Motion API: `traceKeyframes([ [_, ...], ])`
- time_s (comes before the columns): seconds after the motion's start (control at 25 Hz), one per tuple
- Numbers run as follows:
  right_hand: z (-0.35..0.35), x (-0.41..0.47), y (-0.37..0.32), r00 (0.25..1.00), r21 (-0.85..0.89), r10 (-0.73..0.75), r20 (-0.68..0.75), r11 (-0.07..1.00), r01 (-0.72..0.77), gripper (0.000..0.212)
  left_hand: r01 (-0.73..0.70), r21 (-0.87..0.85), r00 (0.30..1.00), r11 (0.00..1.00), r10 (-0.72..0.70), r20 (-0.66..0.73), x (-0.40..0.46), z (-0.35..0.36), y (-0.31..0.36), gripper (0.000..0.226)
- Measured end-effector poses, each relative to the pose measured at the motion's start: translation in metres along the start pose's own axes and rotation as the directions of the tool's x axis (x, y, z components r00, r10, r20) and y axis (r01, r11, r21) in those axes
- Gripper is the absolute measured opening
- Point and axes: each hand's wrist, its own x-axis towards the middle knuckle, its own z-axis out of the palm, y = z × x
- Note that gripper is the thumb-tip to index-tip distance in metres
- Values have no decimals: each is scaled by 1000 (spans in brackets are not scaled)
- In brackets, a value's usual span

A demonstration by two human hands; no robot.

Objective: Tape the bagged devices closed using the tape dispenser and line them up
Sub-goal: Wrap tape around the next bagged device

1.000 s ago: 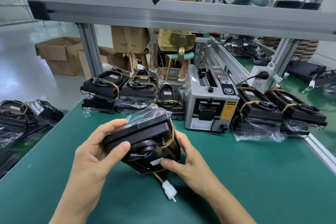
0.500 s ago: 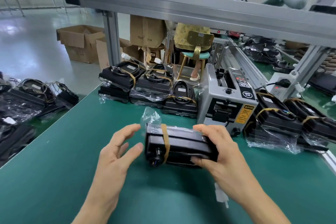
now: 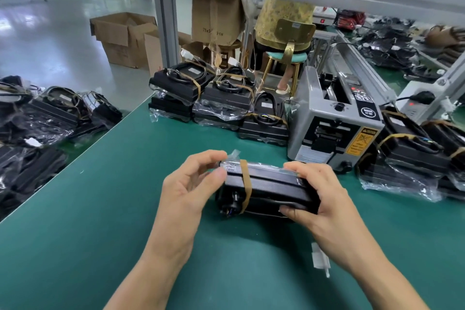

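between both hands, bagged device [image 3: 266, 189]: right hand [image 3: 324, 199] clamping its end, left hand [image 3: 186, 186] pinching bag corner

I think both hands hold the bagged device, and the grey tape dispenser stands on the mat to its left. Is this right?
Not quite. In the head view the tape dispenser stands behind and to the right of the bagged device. Both the left hand and the right hand do hold it.

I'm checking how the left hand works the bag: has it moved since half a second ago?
Yes. The left hand has closed in toward the tape dispenser side, its fingertips now pinching the bag flap on the bagged device.
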Motion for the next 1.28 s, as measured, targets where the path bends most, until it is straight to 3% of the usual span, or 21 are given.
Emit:
traceKeyframes([
  [0.12,3,-4,2,1000,-27,-14,-14,1000,13,69,78,-66,987,995,-87,-134,9,11,3,7],
  [0.36,6,-7,4,998,-56,-49,-39,997,47,69,86,-7,957,996,-85,-277,13,30,9,24],
  [0.52,8,-8,6,998,-58,-42,-50,998,39,72,115,-58,963,992,-126,-240,8,28,7,25],
  [0.8,6,-7,3,999,-82,-41,-30,996,39,74,135,-42,990,990,-137,-42,-2,8,5,46],
  [0.92,5,-6,3,1000,-114,-24,-14,993,22,72,115,-68,993,991,-116,-12,3,5,8,28],
  [1.04,5,-5,3,1000,-151,-4,22,989,7,69,95,-48,991,994,-99,-85,9,11,7,17],
  [1.2,-13,-5,10,993,62,90,73,994,-94,73,85,-59,978,995,-95,-187,15,16,3,25],
  [1.28,-21,-7,16,993,206,105,50,972,-113,64,71,-45,975,996,-79,-209,15,18,1,26],
])
